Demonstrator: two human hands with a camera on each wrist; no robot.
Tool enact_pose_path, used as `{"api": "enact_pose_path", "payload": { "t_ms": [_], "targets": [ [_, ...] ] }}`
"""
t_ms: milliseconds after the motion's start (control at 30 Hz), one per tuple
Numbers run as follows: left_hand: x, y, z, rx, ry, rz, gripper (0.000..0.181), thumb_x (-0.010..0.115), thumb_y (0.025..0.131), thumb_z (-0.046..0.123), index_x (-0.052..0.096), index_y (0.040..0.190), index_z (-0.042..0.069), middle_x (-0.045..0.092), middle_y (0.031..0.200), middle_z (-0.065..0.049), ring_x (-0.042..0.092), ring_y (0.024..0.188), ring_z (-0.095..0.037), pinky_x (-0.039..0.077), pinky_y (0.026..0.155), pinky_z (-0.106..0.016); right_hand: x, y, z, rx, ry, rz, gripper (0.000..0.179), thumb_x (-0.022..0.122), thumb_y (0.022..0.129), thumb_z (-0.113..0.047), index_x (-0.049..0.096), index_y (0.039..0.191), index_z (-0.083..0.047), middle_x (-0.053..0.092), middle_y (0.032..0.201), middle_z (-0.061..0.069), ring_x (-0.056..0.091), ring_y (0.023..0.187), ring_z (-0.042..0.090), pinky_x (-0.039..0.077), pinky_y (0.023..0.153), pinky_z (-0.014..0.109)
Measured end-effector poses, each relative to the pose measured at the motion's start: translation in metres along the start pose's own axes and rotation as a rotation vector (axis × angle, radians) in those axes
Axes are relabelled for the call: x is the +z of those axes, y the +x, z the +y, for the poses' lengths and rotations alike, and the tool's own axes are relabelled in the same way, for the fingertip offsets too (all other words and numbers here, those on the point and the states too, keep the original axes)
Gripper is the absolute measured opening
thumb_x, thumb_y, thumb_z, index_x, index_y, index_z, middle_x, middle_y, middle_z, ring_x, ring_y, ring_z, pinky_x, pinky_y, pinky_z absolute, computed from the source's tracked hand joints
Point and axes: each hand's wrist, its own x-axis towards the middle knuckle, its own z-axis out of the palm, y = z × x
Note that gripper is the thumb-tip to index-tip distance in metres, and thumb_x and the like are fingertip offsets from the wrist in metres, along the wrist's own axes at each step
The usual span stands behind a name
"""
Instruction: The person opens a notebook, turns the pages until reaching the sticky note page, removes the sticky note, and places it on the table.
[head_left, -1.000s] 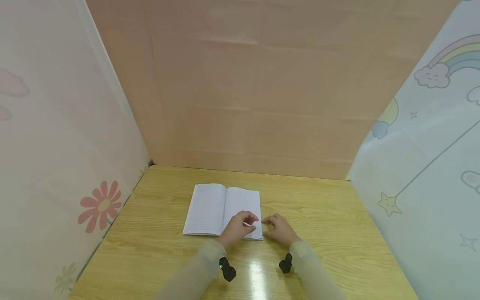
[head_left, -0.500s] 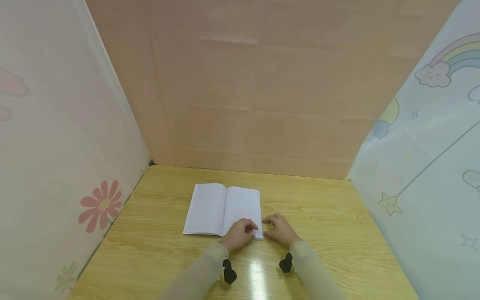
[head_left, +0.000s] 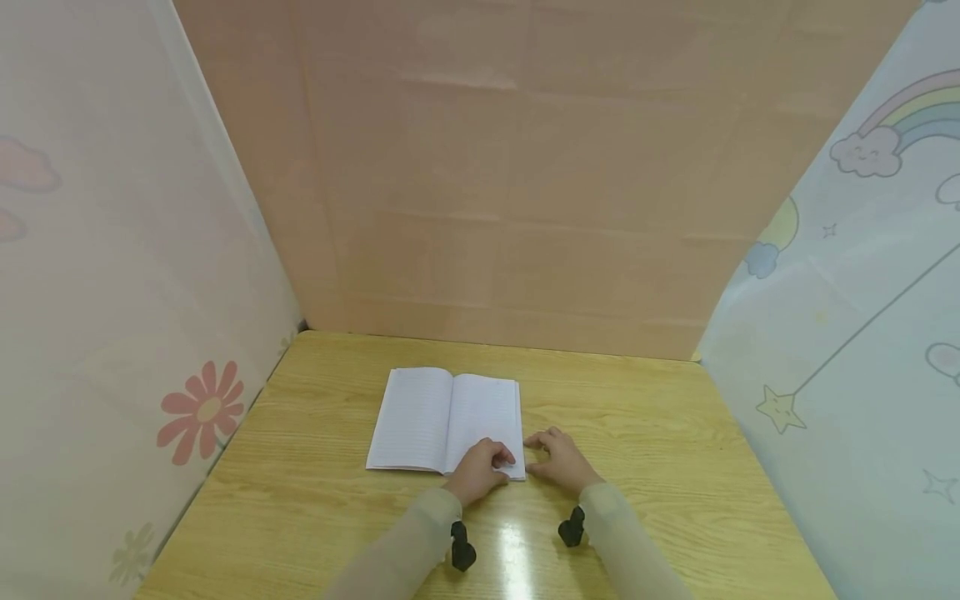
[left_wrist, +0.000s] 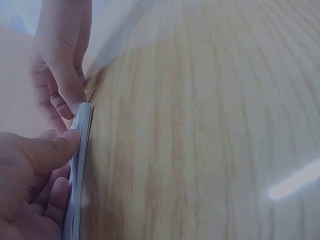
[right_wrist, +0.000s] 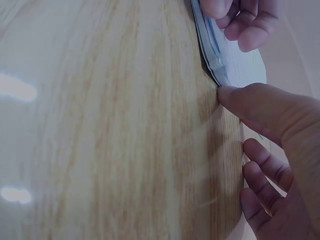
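Since a second ago, our left hand (head_left: 476, 473) has slid toward the near edge of the open notebook (head_left: 408, 421). It sits at the right page's near corner, fingers loosely bent, thumb and forefinger apart. Our right hand (head_left: 564, 463), just right of the notebook, sets its thumb at that corner, its relaxed fingers gripping nothing. Beneath the notebook is a wooden table (head_left: 637, 408).
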Motion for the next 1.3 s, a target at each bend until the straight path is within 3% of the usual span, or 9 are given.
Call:
{"api": "enact_pose_path", "payload": {
  "t_ms": [267, 467, 600, 833, 1033, 1300],
  "targets": [
    [-0.004, 0.0, 0.003, -0.001, -0.003, 0.017, 0.01, 0.068, 0.087, 0.004, 0.069, 0.091, 0.013, 0.061, 0.088, 0.002, 0.054, 0.081, -0.007, 0.046, 0.075, -0.023, 0.0, -0.002, 0.002, 0.007, -0.001, -0.013, 0.04, 0.078, 0.08, -0.027, 0.066, 0.116, -0.016, 0.055, 0.107, 0.002, 0.05, 0.104, 0.024, 0.046, 0.087, 0.045],
    [-0.009, -0.001, 0.008, -0.022, 0.041, 0.01, 0.024, 0.061, 0.09, -0.002, 0.067, 0.1, 0.018, 0.065, 0.097, -0.003, 0.058, 0.091, -0.015, 0.049, 0.08, -0.034, -0.001, 0.0, 0.0, 0.018, 0.003, -0.008, 0.038, 0.079, 0.079, -0.026, 0.066, 0.114, -0.017, 0.055, 0.104, 0.002, 0.051, 0.102, 0.022, 0.045, 0.086, 0.044],
    [-0.011, 0.0, 0.009, -0.038, 0.07, -0.007, 0.027, 0.059, 0.091, -0.002, 0.068, 0.101, 0.021, 0.063, 0.093, -0.001, 0.055, 0.085, -0.014, 0.048, 0.078, -0.033, 0.0, 0.001, 0.0, 0.029, -0.002, -0.01, 0.038, 0.079, 0.08, -0.028, 0.066, 0.114, -0.018, 0.055, 0.104, 0.0, 0.051, 0.102, 0.021, 0.045, 0.087, 0.043],
    [-0.012, 0.0, 0.006, -0.022, 0.083, 0.0, 0.022, 0.06, 0.09, -0.001, 0.071, 0.094, 0.018, 0.061, 0.086, 0.004, 0.053, 0.081, -0.009, 0.047, 0.076, -0.028, 0.0, 0.0, 0.001, 0.021, 0.008, -0.016, 0.038, 0.078, 0.08, -0.029, 0.066, 0.115, -0.018, 0.054, 0.105, 0.0, 0.049, 0.103, 0.021, 0.045, 0.087, 0.043],
    [-0.01, 0.0, 0.0, -0.03, 0.017, 0.004, 0.013, 0.064, 0.088, 0.003, 0.07, 0.094, 0.013, 0.054, 0.079, 0.006, 0.046, 0.072, -0.008, 0.04, 0.065, -0.024, 0.001, 0.0, 0.002, 0.013, 0.003, -0.011, 0.038, 0.079, 0.08, -0.028, 0.066, 0.115, -0.019, 0.055, 0.104, -0.001, 0.05, 0.102, 0.02, 0.045, 0.086, 0.041],
    [-0.01, 0.002, -0.005, -0.044, -0.032, 0.026, 0.014, 0.067, 0.083, 0.001, 0.07, 0.092, 0.012, 0.054, 0.075, 0.005, 0.047, 0.07, -0.008, 0.04, 0.064, -0.024, 0.001, 0.0, 0.002, 0.019, 0.026, -0.02, 0.038, 0.078, 0.081, -0.027, 0.065, 0.115, -0.019, 0.054, 0.105, 0.0, 0.049, 0.103, 0.021, 0.045, 0.087, 0.042]
  ]
}}
